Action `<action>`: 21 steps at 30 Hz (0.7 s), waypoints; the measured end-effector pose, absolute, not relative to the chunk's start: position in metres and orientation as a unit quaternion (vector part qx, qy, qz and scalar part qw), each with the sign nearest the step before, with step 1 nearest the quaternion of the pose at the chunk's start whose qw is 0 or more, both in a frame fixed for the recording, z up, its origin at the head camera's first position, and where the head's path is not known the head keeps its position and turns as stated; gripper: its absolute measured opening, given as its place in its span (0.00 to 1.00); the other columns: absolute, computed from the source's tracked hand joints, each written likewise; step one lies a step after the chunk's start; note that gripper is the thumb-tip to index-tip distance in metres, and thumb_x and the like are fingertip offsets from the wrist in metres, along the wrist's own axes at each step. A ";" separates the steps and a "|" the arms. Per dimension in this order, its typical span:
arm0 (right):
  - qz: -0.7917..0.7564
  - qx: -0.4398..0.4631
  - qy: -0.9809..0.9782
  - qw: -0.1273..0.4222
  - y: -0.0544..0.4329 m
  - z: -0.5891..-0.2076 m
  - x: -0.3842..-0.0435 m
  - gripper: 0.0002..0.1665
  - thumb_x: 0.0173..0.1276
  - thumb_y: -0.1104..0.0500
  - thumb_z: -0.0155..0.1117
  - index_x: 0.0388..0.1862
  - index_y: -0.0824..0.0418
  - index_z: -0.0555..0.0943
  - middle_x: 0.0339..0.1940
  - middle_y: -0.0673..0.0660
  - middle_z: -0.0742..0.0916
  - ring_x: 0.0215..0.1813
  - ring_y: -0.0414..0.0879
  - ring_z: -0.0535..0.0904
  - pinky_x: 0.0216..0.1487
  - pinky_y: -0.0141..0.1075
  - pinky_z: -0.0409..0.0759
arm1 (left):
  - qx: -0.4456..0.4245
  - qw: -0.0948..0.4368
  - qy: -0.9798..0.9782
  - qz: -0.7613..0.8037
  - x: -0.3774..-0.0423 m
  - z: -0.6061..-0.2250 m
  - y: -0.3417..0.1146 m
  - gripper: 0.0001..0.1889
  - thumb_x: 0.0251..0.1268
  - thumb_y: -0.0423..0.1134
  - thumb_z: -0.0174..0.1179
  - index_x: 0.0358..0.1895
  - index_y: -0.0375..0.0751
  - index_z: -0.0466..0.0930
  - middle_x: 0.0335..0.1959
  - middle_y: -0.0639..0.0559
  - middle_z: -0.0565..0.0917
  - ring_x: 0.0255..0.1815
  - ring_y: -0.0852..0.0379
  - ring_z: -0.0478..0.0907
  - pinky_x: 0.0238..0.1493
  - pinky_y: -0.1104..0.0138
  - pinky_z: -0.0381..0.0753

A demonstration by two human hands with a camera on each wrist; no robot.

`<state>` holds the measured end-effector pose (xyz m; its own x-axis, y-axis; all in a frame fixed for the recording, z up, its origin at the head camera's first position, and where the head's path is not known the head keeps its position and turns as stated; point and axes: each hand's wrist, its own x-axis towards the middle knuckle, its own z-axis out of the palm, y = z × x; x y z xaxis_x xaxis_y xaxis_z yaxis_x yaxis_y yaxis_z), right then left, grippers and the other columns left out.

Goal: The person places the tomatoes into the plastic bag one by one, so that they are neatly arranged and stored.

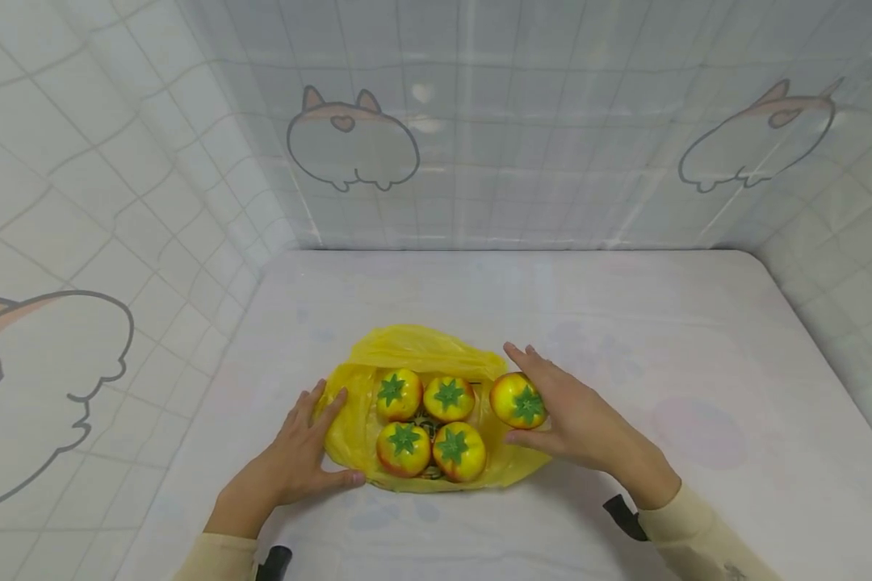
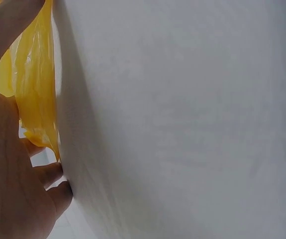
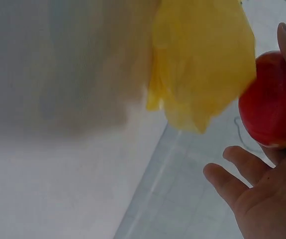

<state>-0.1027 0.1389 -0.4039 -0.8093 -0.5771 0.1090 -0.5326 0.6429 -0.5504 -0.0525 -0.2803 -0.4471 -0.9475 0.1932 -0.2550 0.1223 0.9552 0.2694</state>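
A yellow plastic bag (image 1: pixel 356 407) lies spread on the table, with several yellow-and-red tomatoes (image 1: pixel 459 452) grouped on it. Each has a green star-shaped leaf top. My left hand (image 1: pixel 294 461) rests at the bag's left edge, fingers spread; the left wrist view shows it beside the thin yellow plastic (image 2: pixel 37 84). Between thumb and fingers, my right hand (image 1: pixel 577 415) holds another tomato (image 1: pixel 510 397) over the bag's right side. The right wrist view shows that tomato's red underside (image 3: pixel 272 102), near a loose flap of the bag.
A pale cloth-covered table (image 1: pixel 480 298) extends around the bag. Behind it and at both sides stand tiled-pattern sheets (image 1: pixel 523 145) with cartoon animal outlines. Black straps (image 1: pixel 625 516) show near both wrists.
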 end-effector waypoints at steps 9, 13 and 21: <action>-0.272 -0.332 0.902 0.051 0.125 -0.421 -0.105 0.67 0.60 0.34 0.76 0.87 0.49 0.48 0.84 0.55 0.62 0.83 0.60 0.55 0.76 0.62 0.64 | 0.080 0.137 0.979 0.129 -0.051 -0.450 -0.282 0.67 0.44 0.83 0.62 0.84 0.50 0.47 0.84 0.33 0.40 0.80 0.22 0.43 0.68 0.28 0.63; -0.270 -0.325 0.904 0.071 0.123 -0.426 -0.108 0.67 0.59 0.35 0.76 0.87 0.49 0.47 0.84 0.59 0.61 0.82 0.63 0.56 0.75 0.63 0.64 | 0.085 0.131 0.979 0.130 -0.052 -0.450 -0.282 0.67 0.44 0.83 0.62 0.84 0.49 0.47 0.84 0.33 0.40 0.80 0.21 0.44 0.68 0.28 0.63; -0.269 -0.329 0.898 0.115 0.122 -0.438 -0.113 0.73 0.54 0.31 0.77 0.87 0.52 0.46 0.85 0.58 0.57 0.82 0.69 0.52 0.75 0.64 0.62 | 0.086 0.127 0.980 0.129 -0.052 -0.448 -0.282 0.67 0.44 0.82 0.64 0.84 0.48 0.48 0.84 0.33 0.41 0.80 0.21 0.45 0.67 0.28 0.65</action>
